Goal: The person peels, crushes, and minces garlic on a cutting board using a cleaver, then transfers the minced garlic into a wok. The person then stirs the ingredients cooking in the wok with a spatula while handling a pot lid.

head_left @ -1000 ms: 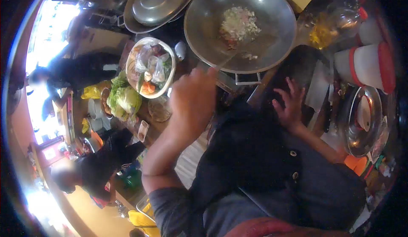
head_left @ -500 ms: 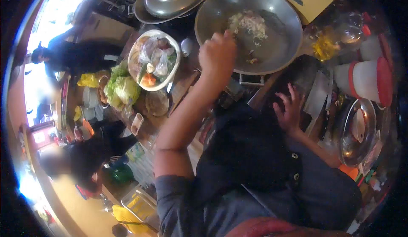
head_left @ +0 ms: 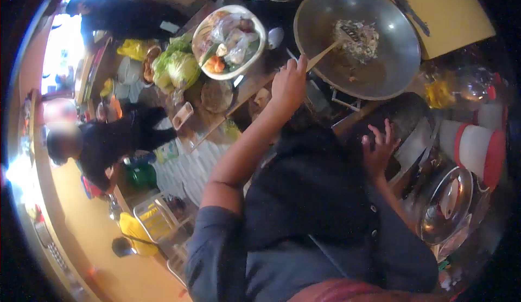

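Observation:
My left hand [head_left: 289, 84] is closed around the wooden handle of a spatula [head_left: 324, 52]. The spatula's slotted head rests among chopped pale bits, perhaps onion or garlic [head_left: 364, 44], in a large metal wok [head_left: 391, 77]. My right hand [head_left: 380, 153] is held away from the wok, fingers apart and holding nothing. Beside it lie a dark round board [head_left: 404, 107] and a broad-bladed cleaver [head_left: 415, 139]; I cannot tell whether the hand touches the board.
Left of the wok stand a white bowl of bagged vegetables [head_left: 260, 47] and a leafy lettuce or cabbage [head_left: 182, 70]. An oil bottle [head_left: 442, 93], red-and-white tubs [head_left: 477, 150] and a metal tray [head_left: 431, 223] are at right. Two people [head_left: 116, 145] [head_left: 125, 17] stand at left.
The view has shifted, so the wok and bowl sit farther right. My left hand has drawn back from over the wok to beside its rim, and the spatula now shows clearly. My right hand stays open.

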Demonstrator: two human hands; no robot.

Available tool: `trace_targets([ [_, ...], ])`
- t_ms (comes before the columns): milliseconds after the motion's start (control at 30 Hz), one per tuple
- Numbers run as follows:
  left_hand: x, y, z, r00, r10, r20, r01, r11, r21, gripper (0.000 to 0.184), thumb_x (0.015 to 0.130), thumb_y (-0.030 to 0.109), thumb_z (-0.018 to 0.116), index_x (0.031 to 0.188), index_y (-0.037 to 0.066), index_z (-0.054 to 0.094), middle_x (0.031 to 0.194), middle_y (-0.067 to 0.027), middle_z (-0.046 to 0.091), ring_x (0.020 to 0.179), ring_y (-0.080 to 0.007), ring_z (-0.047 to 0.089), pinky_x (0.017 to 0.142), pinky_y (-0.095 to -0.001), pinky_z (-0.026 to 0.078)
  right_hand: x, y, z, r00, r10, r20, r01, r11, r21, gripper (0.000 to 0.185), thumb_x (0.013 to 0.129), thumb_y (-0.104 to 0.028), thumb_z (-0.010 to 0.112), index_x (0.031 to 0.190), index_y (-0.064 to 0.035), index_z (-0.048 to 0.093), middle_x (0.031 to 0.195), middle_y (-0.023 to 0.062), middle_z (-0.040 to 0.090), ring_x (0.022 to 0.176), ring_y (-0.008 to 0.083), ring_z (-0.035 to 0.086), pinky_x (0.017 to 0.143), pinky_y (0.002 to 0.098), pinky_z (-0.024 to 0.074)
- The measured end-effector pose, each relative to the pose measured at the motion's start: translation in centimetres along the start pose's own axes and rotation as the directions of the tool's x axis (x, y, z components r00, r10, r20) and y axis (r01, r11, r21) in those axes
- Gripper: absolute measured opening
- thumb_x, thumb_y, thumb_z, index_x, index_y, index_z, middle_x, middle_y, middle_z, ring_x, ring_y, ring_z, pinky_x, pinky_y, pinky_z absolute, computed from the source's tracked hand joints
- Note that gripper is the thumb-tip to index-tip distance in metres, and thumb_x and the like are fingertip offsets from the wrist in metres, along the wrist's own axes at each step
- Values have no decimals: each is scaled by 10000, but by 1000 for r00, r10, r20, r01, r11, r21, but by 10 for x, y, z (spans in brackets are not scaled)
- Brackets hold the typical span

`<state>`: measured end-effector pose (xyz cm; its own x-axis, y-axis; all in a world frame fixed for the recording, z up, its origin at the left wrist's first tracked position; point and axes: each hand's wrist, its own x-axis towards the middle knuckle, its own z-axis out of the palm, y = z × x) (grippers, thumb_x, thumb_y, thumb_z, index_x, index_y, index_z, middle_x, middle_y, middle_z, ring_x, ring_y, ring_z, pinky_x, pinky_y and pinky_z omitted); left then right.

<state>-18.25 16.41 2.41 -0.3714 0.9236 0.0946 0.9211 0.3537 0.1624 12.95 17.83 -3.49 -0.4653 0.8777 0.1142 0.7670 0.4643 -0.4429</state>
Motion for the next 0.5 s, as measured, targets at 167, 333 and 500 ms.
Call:
trace_targets([
  [167, -32, -28, -18, 932, -203, -299, 71, 913, -401, 128, 835, 167, 572, 906, 61, 576, 832, -151, 594, 761, -360, 603, 648, -460, 474, 0, 5, 5, 999, 5, -33, -3, 999, 47, 374, 879, -418, 532, 1130, -157, 624, 1452, 136, 347, 1358, 352, 276, 1065, 653, 32],
  [333, -69, -145, 71, 846, -499, 190, 533, 808, -252, 326, 825, 355, 559, 966, 87, 678, 865, -187, 647, 847, -388, 623, 744, -475, 500, 1, -2, -4, 996, -1, -84, 8, 997, 81, 383, 892, -396, 515, 1136, -119, 615, 1451, 148, 353, 1354, 359, 283, 1086, 615, 22],
  [500, -69, -208, 177, 794, -604, 75, 608, 789, -87, 455, 793, 321, 594, 1169, 68, 565, 1227, -179, 525, 1097, -389, 526, 838, -468, 478, 7, -14, -12, 978, 49, -204, -8, 981, 195, 337, 882, -318, 550, 1112, -77, 605, 1432, 170, 369, 1339, 346, 308, 1109, 563, 56],
])
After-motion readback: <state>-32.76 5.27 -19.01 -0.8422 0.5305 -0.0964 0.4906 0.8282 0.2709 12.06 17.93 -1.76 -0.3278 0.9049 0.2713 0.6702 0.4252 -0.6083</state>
